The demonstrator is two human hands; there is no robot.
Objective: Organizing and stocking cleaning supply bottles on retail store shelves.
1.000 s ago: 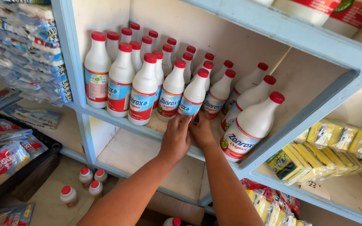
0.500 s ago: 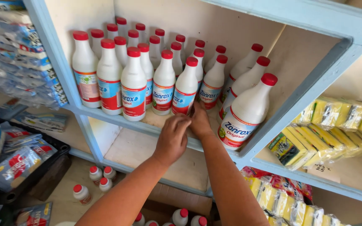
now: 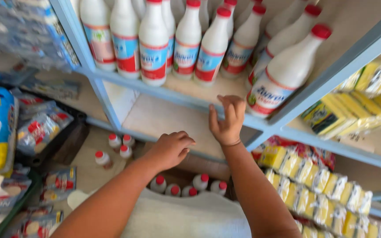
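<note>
Several white bottles with red caps (image 3: 154,42) stand in rows on a pale blue shelf (image 3: 186,99); one bottle (image 3: 283,72) leans tilted at the right end. My right hand (image 3: 226,121) rests with its fingers on the shelf's front edge, just left of the tilted bottle, holding nothing. My left hand (image 3: 169,150) hangs below the shelf with loosely curled fingers, empty, above more red-capped bottles (image 3: 190,183) down in an open box.
A few small red-capped bottles (image 3: 114,147) stand on the lower shelf. Yellow sponge packs (image 3: 331,112) fill the compartment at right, with more yellow packs (image 3: 318,194) below. Plastic bags of goods (image 3: 36,132) lie at left.
My left hand has come off the shelf edge and dropped down toward the box. The view has tilted downward, bringing the lower bottles into sight. My right hand stays on the shelf edge.
</note>
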